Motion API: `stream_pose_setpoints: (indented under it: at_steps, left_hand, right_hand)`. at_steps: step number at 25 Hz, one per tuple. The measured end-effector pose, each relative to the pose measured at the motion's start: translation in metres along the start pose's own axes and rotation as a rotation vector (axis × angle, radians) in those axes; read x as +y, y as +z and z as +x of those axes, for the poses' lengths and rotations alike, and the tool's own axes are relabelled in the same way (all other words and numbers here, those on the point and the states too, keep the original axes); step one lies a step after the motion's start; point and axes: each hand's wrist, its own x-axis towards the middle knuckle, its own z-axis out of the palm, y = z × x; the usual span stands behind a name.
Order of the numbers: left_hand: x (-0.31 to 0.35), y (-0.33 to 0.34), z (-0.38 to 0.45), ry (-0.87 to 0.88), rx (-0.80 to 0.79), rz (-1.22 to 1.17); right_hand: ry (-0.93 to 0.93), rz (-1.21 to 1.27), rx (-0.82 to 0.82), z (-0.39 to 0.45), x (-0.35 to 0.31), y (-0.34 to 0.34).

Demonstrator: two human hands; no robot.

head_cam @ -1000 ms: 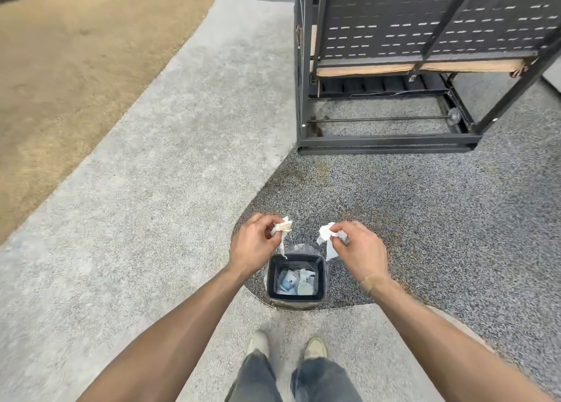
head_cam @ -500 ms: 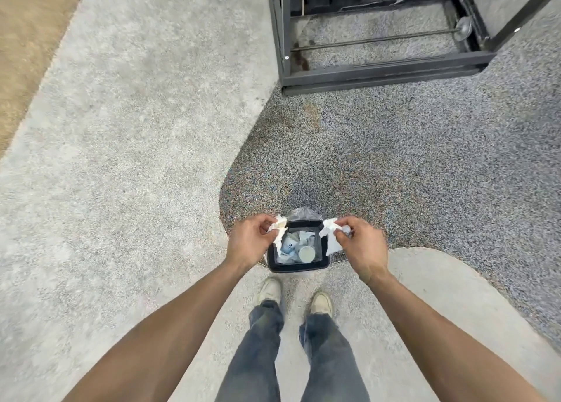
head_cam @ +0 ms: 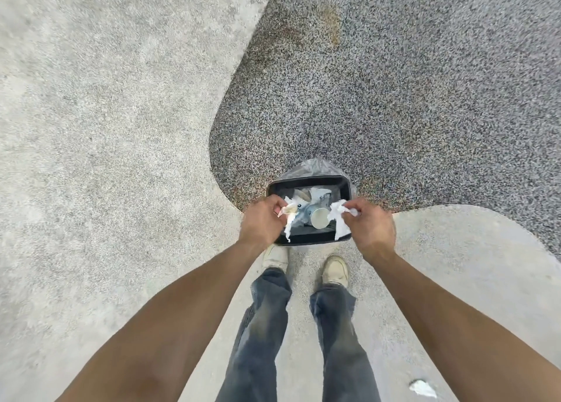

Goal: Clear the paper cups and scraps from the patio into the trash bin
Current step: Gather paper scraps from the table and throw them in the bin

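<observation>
Well along, by the look of it: trash bin point(head_cam: 309, 240) already loaded with paper cups point(head_cam: 319, 218) and crumpled white paper. Not finished, though — two scraps yet to drop, plus one stray white scrap on the ground point(head_cam: 422, 389), well apart from both hands, back by the right leg.

Left hand point(head_cam: 261, 222): fingers curled tight, pinching a left scrap point(head_cam: 289, 216), its tail dangling below the fingertips over the bin's mouth. Right hand point(head_cam: 368, 226): fingers and thumb likewise pressed together on a right scrap point(head_cam: 339, 221), hanging just inside the bin's right rim. Both pinches firm, no gap showing. Release likely next, a judgement only.
</observation>
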Motion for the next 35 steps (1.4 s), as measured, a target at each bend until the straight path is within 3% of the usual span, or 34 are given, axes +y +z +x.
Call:
stream_pose_setpoints:
  at_steps: [9,18,26,31,35]
  left_hand:
    - [-0.054,0.089,0.076,-0.075,-0.003,0.061]
    - [-0.051,0.077,0.064,-0.116,0.041,0.013]
    - [-0.003,0.006,0.004,0.039,0.111,0.036]
    - [0.041,-0.074,-0.081,0.164,0.163,0.078]
    - [0.077,-0.147,-0.15,0.161,0.31,0.209]
  right_hand:
    - [-0.072,-0.135,-0.024,0.066,0.047,0.105]
    - [-0.148,-0.126,-0.066,0.059,0.046,0.087]
    - [-0.319,-0.166,-0.011,0.005,0.002,-0.005]
    - [-0.514,-0.295,0.029,-0.049,-0.062,-0.116]
    - [-0.744,-0.373,0.13,-0.103,-0.122,-0.204]
